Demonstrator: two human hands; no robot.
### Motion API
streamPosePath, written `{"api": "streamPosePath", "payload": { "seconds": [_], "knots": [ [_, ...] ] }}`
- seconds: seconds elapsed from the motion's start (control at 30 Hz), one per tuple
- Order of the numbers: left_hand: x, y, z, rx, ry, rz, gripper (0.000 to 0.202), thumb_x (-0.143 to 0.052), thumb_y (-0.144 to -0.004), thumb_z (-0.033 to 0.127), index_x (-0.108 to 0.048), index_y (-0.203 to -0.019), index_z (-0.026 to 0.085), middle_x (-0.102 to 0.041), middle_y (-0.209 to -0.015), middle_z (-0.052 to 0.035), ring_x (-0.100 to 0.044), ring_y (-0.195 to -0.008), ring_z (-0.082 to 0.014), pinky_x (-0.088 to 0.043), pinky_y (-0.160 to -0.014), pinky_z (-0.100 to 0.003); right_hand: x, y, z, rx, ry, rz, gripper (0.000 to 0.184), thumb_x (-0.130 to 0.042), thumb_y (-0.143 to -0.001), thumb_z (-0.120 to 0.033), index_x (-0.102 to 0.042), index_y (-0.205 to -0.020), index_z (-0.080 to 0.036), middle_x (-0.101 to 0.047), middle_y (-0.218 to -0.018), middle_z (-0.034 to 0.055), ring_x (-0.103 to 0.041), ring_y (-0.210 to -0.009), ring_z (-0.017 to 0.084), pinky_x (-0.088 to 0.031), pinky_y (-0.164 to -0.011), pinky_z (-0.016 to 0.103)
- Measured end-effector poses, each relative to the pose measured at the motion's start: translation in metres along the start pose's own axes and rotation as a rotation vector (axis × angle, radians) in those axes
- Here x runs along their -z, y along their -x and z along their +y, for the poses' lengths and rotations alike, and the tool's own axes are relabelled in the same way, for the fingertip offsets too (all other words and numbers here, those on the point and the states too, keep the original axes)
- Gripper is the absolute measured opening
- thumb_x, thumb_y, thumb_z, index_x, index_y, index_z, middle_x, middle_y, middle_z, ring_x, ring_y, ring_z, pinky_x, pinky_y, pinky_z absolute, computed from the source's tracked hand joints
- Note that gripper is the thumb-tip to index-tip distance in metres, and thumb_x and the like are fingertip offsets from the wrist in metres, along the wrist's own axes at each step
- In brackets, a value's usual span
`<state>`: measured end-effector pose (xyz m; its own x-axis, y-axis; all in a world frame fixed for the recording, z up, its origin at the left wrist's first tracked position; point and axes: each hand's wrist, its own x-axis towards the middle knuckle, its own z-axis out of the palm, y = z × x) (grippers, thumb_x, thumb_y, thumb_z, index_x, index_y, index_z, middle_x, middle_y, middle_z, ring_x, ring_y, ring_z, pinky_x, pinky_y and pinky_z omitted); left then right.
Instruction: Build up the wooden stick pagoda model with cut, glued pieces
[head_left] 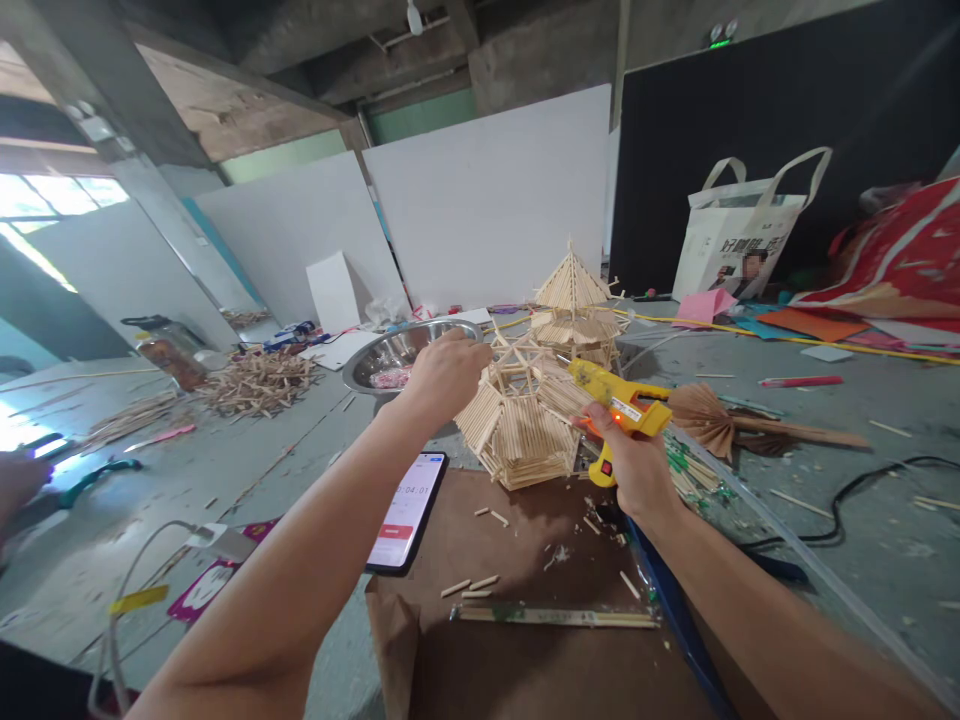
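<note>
Wooden-stick pavilion model (525, 435) stands at the far edge of the brown sheet (517, 540), before a roofed stick tower (572, 285); its lower sides look covered, while the open top framing seems the part left. The tote bag's (742, 225) contents are hidden; the steel bowl (361, 368) holds a pink-and-white packet (391, 377). The right hand (639, 468) is closed around a yellow hot-glue gun (616, 392); the left hand (442, 375) is by the top framing, but whether its fingers pinch a stick I cannot tell.
</note>
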<state>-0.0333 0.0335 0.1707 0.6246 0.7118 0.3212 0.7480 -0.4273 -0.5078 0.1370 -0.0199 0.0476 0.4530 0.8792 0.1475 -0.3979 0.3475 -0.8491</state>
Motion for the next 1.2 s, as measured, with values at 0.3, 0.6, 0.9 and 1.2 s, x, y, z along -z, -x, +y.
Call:
{"api": "streamPosePath", "payload": {
  "seconds": [0.3,0.6,0.9,1.2],
  "knots": [
    [0.0017,-0.0003,-0.0003,-0.004,0.001,-0.008,0.015,-0.043,-0.07,0.006,-0.052,-0.064,0.017,-0.058,-0.063,-0.0034,-0.05,-0.072,-0.0179,-0.032,-0.056,-0.026,0.0004,-0.0013,0.0018,0.008,0.005,0.002,0.031,-0.069,-0.055,-0.036,-0.061,-0.079,-0.018,-0.064,-0.073,-0.0007,-0.061,-0.07,0.017,-0.048,-0.072,0.034],
    [0.0008,-0.0011,-0.0006,-0.007,0.017,-0.007,0.015,-0.043,-0.07,0.006,-0.051,-0.064,0.017,-0.058,-0.064,-0.0034,-0.05,-0.073,-0.0179,-0.034,-0.058,-0.026,-0.0004,-0.0006,0.0003,0.005,0.012,0.008,0.031,-0.07,-0.055,-0.037,-0.061,-0.078,-0.017,-0.064,-0.072,-0.0003,-0.061,-0.069,0.018,-0.047,-0.072,0.034],
    [0.0024,-0.0008,-0.0003,0.001,0.023,-0.023,0.015,-0.044,-0.069,0.005,-0.051,-0.063,0.017,-0.058,-0.064,-0.003,-0.05,-0.073,-0.0176,-0.034,-0.059,-0.026,0.0003,-0.0007,0.001,-0.012,0.017,0.015,0.032,-0.07,-0.054,-0.038,-0.061,-0.076,-0.017,-0.064,-0.07,-0.0002,-0.061,-0.067,0.017,-0.048,-0.07,0.033],
    [0.0007,-0.0007,-0.0011,0.0,0.03,-0.009,0.016,-0.043,-0.07,0.005,-0.052,-0.064,0.017,-0.058,-0.065,-0.0032,-0.05,-0.073,-0.0176,-0.034,-0.059,-0.026,-0.0001,0.0,0.0002,-0.011,0.009,0.009,0.031,-0.07,-0.055,-0.037,-0.061,-0.078,-0.018,-0.065,-0.075,-0.0004,-0.062,-0.073,0.017,-0.048,-0.072,0.033]
  ]
}}
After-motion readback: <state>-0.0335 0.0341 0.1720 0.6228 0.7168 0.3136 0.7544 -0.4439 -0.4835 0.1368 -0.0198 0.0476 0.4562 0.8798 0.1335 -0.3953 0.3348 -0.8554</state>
